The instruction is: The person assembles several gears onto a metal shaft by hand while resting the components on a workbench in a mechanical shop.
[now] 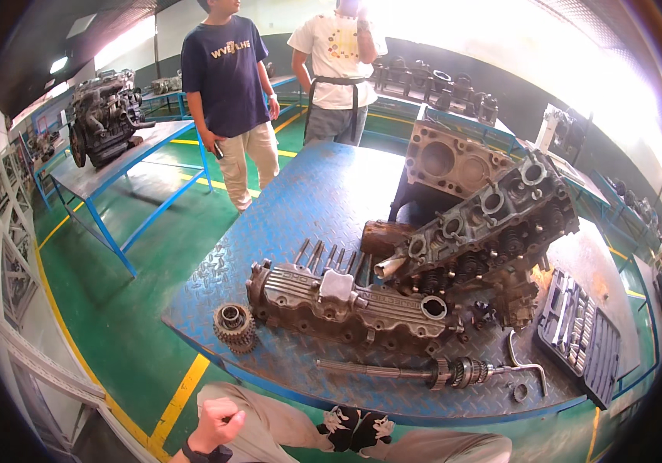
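My left hand point(215, 423) is curled into a fist over my left thigh, below the bench's near edge, with a dark band on its wrist. Nothing shows in it. My right hand is out of the picture. Closest on the blue tread-plate bench point(323, 181) is a gear cluster point(235, 330) at the left corner. A long shaft with gears point(377, 370) lies along the front, beside a bent metal handle point(528, 366) and a small ring point(518, 393). Behind the shaft sits a ribbed metal engine cover point(308, 292), with several upright bolts point(323, 255) beyond it.
A cylinder head point(477, 216) leans at a slant by an engine block point(439, 158). An open black socket case point(578, 328) lies at the right. Two people stand beyond the bench. Another engine point(106, 116) rests on a table point(119, 166) at the left.
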{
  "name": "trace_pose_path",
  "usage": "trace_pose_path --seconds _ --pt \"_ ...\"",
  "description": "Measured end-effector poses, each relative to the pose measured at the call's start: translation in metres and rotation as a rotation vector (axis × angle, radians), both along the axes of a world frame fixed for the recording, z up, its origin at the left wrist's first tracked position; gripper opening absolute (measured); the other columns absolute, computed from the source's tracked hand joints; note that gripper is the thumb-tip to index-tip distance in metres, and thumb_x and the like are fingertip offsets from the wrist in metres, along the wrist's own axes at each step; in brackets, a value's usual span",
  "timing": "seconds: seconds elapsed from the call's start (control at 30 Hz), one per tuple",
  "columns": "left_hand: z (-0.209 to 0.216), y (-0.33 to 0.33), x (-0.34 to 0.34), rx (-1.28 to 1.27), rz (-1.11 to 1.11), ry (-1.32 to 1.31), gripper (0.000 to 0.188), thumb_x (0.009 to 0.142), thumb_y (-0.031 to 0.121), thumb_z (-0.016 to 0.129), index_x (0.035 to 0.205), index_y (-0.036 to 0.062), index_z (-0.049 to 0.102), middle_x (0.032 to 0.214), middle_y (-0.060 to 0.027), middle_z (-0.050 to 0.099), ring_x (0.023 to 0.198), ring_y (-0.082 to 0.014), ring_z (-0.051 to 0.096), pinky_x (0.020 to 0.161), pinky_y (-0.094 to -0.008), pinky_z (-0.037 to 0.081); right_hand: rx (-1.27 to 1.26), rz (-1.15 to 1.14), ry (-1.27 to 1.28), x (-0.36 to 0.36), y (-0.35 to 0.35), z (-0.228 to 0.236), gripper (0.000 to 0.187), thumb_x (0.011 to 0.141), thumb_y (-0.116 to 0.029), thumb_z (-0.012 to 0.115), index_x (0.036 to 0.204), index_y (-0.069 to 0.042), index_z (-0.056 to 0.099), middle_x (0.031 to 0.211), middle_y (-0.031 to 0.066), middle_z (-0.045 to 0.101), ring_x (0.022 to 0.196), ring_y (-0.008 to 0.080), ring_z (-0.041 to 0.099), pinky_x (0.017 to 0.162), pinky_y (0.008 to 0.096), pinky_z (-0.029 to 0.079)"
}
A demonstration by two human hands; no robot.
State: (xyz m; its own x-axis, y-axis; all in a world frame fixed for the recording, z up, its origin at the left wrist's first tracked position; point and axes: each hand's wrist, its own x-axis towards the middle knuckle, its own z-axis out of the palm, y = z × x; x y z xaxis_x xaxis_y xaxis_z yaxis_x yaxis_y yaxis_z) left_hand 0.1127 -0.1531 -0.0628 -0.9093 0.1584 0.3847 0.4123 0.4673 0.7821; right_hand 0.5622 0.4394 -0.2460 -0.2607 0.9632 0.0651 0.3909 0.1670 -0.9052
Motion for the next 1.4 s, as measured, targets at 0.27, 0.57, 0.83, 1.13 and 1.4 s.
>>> trace_pose_path --seconds 0.27,0.57,0.83,1.13,1.4 --pt "-0.064 -0.019 -0.024 0.847 0.078 -0.49 0.041 0.094 0.012 0.061 0.058 0.0046 0.043 0.056 -0.0016 0.041 0.052 -0.0156 0.037 0.054 -0.0349 0.028 -0.03 0.033 0.015 -0.059 -0.009 -0.019 0.074 0.101 -0.001 0.066 0.163 -0.002 0.026 0.159 0.0223 0.037 0.134 0.0357 0.051 0.098 0.0444 0.054" --pt "-0.111 -0.055 -0.025 1.299 -0.375 -1.08 0.048 0.089 0.049 0.057 0.067 0.0126 0.034 0.061 -0.001 0.03 0.063 -0.0202 0.034 0.072 -0.0387 0.03 -0.051 0.066 -0.018 -0.08 -0.01 -0.018 0.072 0.101 -0.001 0.066 0.161 -0.002 0.027 0.157 0.0219 0.038 0.132 0.0354 0.051 0.097 0.0443 0.054" --pt "-0.127 -0.064 -0.025 1.317 -0.327 -1.118 0.045 0.09 0.046 0.058 0.067 0.0127 0.037 0.065 -0.0014 0.036 0.066 -0.0195 0.037 0.075 -0.0387 0.035 -0.167 0.075 -0.012 -0.095 -0.058 -0.048 0.069 0.101 -0.002 0.066 0.159 -0.002 0.029 0.155 0.0215 0.039 0.13 0.0352 0.052 0.096 0.0441 0.054" --pt "-0.136 -0.062 -0.053 1.336 -0.406 -1.401 0.046 0.093 0.042 0.059 0.067 0.0109 0.037 0.068 -0.0029 0.035 0.071 -0.0193 0.038 0.075 -0.0379 0.034 -0.343 0.073 0.007 -0.105 -0.11 -0.083 0.067 0.101 -0.003 0.065 0.157 -0.003 0.03 0.153 0.0212 0.04 0.129 0.035 0.052 0.095 0.044 0.054" --pt "-0.094 -0.048 -0.053 1.234 -0.37 -1.32 0.044 0.092 0.042 0.06 0.068 0.0114 0.039 0.067 -0.0026 0.035 0.069 -0.0185 0.038 0.074 -0.0361 0.034 -0.41 0.128 -0.043 -0.103 -0.092 -0.092 0.064 0.101 -0.004 0.065 0.156 -0.003 0.031 0.151 0.0208 0.041 0.127 0.0348 0.053 0.094 0.0438 0.054"
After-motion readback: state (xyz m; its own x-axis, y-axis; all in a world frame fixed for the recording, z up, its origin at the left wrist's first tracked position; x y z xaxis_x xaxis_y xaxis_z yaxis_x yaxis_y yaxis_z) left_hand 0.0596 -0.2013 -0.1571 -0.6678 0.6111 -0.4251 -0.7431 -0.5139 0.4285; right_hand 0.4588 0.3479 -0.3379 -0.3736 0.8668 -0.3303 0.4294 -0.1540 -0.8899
